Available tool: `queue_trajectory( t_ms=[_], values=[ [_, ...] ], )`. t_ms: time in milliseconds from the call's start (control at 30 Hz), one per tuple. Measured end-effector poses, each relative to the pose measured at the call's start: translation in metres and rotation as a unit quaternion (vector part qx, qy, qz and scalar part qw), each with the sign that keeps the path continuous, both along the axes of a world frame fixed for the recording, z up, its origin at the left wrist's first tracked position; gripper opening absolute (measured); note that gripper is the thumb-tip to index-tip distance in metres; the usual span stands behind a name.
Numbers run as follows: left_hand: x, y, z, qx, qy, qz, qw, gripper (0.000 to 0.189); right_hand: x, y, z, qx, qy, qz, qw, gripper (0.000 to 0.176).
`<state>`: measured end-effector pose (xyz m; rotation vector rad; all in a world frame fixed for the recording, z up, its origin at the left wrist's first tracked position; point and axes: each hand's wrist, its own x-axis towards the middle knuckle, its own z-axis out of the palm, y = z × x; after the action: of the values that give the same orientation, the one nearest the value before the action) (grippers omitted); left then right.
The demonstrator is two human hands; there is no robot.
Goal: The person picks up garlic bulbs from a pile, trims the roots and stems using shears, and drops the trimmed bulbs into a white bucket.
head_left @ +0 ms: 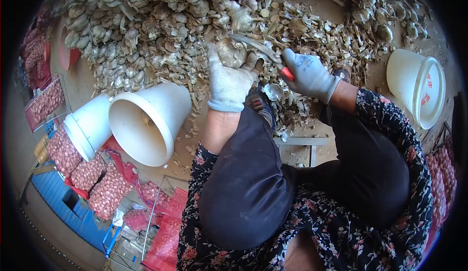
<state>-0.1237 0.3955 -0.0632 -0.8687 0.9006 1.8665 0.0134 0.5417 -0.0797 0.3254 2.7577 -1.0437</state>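
Observation:
My left hand (229, 83), in a pale knitted glove, has its fingers wrapped round a garlic bulb (232, 51). My right hand (311, 75), in a grey-coated glove, grips pruning shears (261, 48) with red handles. The metal blades reach left to the upper edge of the bulb. Just above them is a pale blurred piece (241, 20). Dry skins and cut stems (312, 39) litter the ground under and around both hands.
A large heap of garlic (131, 22) spreads across the front. One white bucket (165, 110) lies tipped on the left beside another white bucket (90, 125); a lidded white bucket (414, 86) is at right. Red net sacks of garlic (109, 190) stand lower left. A metal stool frame (302, 142) shows between my legs.

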Motion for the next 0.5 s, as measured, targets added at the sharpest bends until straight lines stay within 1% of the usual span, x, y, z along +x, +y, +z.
queue_trajectory(
  t_ms=[33,100,133,167,200,233,267,300,333,367,400,433,467,500],
  values=[
    [-0.001,-0.007,0.003,0.0,0.003,0.005,1.0,0.062,0.002,-0.001,0.001,-0.073,-0.054,-0.021,0.996,0.029],
    [-0.007,-0.027,0.018,-0.013,0.063,0.034,0.997,0.049,0.007,0.005,-0.005,-0.058,-0.039,-0.023,0.997,0.028],
    [-0.015,-0.047,0.034,0.026,0.204,0.045,0.978,0.041,0.008,0.009,-0.006,-0.071,-0.045,-0.038,0.996,0.027],
    [-0.026,-0.071,0.054,0.063,0.338,0.053,0.938,0.034,0.011,0.011,-0.005,-0.086,-0.054,-0.054,0.993,0.027],
    [-0.04,-0.096,0.061,-0.062,0.444,0.178,0.876,0.03,0.013,0.014,-0.003,-0.11,-0.082,-0.085,0.987,0.026],
    [-0.039,-0.111,0.082,-0.23,0.512,0.223,0.797,0.032,0.018,0.015,-0.008,-0.101,-0.056,-0.093,0.989,0.026],
    [-0.039,-0.113,0.113,-0.432,0.567,0.126,0.69,0.027,0.022,0.017,-0.013,-0.099,-0.049,-0.099,0.989,0.027],
    [-0.057,-0.173,0.108,-0.47,0.574,-0.034,0.67,0.025,0.024,0.017,-0.017,-0.099,-0.043,-0.105,0.989,0.027],
    [-0.077,-0.225,0.096,-0.496,0.563,-0.193,0.633,0.023,0.024,0.017,-0.018,-0.101,-0.04,-0.105,0.989,0.027],
    [-0.08,-0.217,0.097,-0.499,0.564,-0.191,0.63,0.023,0.023,0.018,-0.018,-0.103,-0.062,-0.093,0.988,0.028],
    [-0.084,-0.2,0.097,-0.605,0.592,-0.25,0.47,0.023,0.021,0.017,-0.018,-0.104,-0.084,-0.082,0.988,0.029],
    [-0.094,-0.183,0.093,-0.686,0.596,-0.297,0.293,0.023,0.019,0.017,-0.017,-0.104,-0.081,-0.081,0.988,0.029],
    [-0.115,-0.164,0.079,-0.61,0.594,-0.22,0.476,0.026,0.017,0.017,-0.016,-0.105,-0.098,-0.072,0.987,0.029],
    [-0.14,-0.141,0.061,-0.506,0.564,-0.135,0.638,0.029,0.017,0.018,-0.015,-0.107,-0.118,-0.061,0.985,0.03]
  ],
)
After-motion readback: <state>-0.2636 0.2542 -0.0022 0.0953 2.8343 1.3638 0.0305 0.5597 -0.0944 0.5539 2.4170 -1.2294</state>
